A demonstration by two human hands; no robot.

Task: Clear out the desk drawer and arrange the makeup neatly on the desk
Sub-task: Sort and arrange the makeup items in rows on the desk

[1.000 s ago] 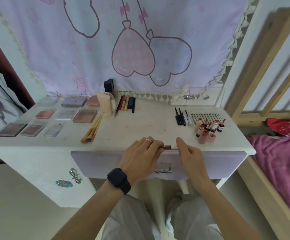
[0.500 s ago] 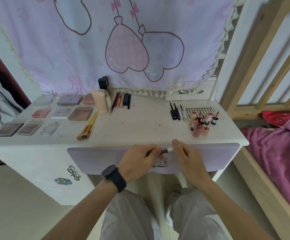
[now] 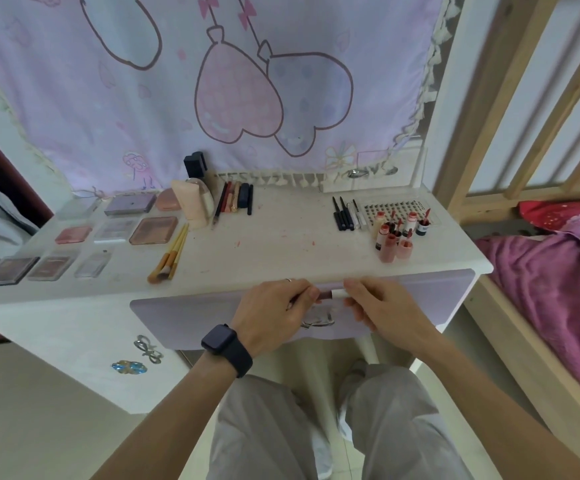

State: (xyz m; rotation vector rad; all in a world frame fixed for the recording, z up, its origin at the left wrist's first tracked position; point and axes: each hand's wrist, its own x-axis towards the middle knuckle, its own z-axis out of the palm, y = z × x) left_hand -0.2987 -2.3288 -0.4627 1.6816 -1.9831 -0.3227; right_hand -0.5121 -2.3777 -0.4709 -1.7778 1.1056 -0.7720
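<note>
Both hands meet in front of the lilac drawer front (image 3: 184,320), which sits nearly flush under the white desk (image 3: 281,244). My left hand (image 3: 274,317) and my right hand (image 3: 382,310) each pinch one end of a small lip tube (image 3: 330,294), dark red with a white cap. On the desk lie rows of eyeshadow palettes (image 3: 153,230) at the left, makeup brushes (image 3: 170,254), pencils (image 3: 236,199) at the back, black liners (image 3: 344,213) and a cluster of lip glosses (image 3: 397,233) at the right.
A pink tube (image 3: 191,206) and a black bottle (image 3: 195,164) stand at the back of the desk. A lash tray (image 3: 392,207) lies behind the glosses. A wooden bed frame (image 3: 523,98) with a magenta blanket (image 3: 558,292) borders the right side. A curtain hangs behind.
Both hands with the lip tube have come back from over the desk edge to in front of the drawer front. The view tilted down slightly.
</note>
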